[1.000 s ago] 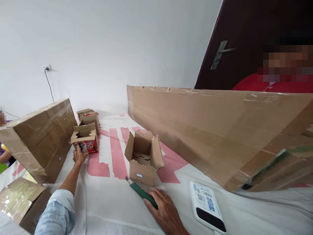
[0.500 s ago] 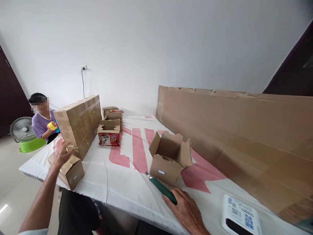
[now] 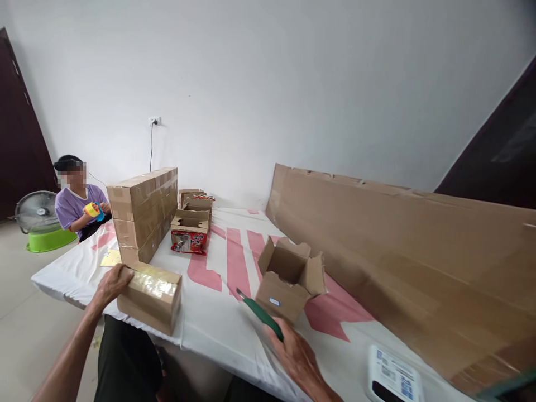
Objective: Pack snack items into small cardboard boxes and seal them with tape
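Observation:
At the table's near left, my left hand (image 3: 113,283) grips the left end of a taped cardboard box (image 3: 146,307), its fingers over the top edge. Shiny clear tape runs along the top of this box. My right hand (image 3: 293,353) is closed around a green utility knife (image 3: 263,316), whose tip points away and to the left. Just beyond the knife stands an open cardboard box (image 3: 280,296) with its flaps up and a small label on the front.
Stacked closed boxes (image 3: 144,206) stand behind the taped box. Open boxes (image 3: 190,220) with a red snack packet (image 3: 189,242) are farther back. A tall cardboard sheet (image 3: 377,240) lines the right side, near a white scale-like device (image 3: 396,374). A person (image 3: 77,201) holds a tape dispenser (image 3: 94,210).
My left hand has taken hold of the taped box, which has turned and moved right, away from the stack. The knife in my right hand has shifted slightly left.

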Demonstrator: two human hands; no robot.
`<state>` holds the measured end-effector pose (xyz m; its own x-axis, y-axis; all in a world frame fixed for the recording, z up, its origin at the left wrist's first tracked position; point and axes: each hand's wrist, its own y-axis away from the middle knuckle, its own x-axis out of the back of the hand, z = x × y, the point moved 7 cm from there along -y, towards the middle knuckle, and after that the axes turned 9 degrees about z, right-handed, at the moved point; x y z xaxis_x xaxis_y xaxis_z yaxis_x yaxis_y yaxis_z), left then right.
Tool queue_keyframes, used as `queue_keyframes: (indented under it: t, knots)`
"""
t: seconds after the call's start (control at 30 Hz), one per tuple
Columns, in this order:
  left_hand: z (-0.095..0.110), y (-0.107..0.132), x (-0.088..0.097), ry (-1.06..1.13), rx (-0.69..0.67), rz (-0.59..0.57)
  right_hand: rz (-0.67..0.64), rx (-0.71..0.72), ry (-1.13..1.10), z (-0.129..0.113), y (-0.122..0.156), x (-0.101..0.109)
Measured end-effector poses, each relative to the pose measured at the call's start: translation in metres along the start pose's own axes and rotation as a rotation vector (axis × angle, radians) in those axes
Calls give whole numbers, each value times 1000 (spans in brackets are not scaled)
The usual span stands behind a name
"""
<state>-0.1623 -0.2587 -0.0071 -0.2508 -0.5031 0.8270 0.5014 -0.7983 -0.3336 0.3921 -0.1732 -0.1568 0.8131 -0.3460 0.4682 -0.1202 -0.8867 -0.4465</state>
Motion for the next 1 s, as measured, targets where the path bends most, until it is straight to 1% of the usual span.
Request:
queue_keyframes:
  t: [0.07,0.13,0.17,0.23,0.3,0.37,0.43,0.6,0.8,0.93,1.0]
  knots:
    - [25,19,-15,164,-66,-18,-81,-147,-190,-33,5,-20]
    - [47,37,-27,367,-83,-50,-154,-285,-429,-65,12,-43]
    - [56,44,-32,464,-79,-77,-187,-336,-513,-79,15,-53]
    - [70,54,-41,639,-72,-150,-211,-355,-614,-102,19,-65]
    - [76,59,-48,751,-46,-228,-200,-319,-635,-116,19,-66]
    - [77,58,-53,806,9,-295,-180,-275,-614,-121,17,-63]
    - [76,54,-56,845,53,-349,-172,-238,-572,-121,15,-59]
    - [79,47,-61,944,84,-444,-161,-179,-491,-117,12,-56]
    - [85,49,-65,949,-14,-518,-146,-139,-437,-114,23,-52]
    - [94,48,-57,855,-163,-489,-179,-127,-409,-114,24,-49]
    - [100,50,-51,841,-222,-497,-192,-113,-402,-118,21,-49]
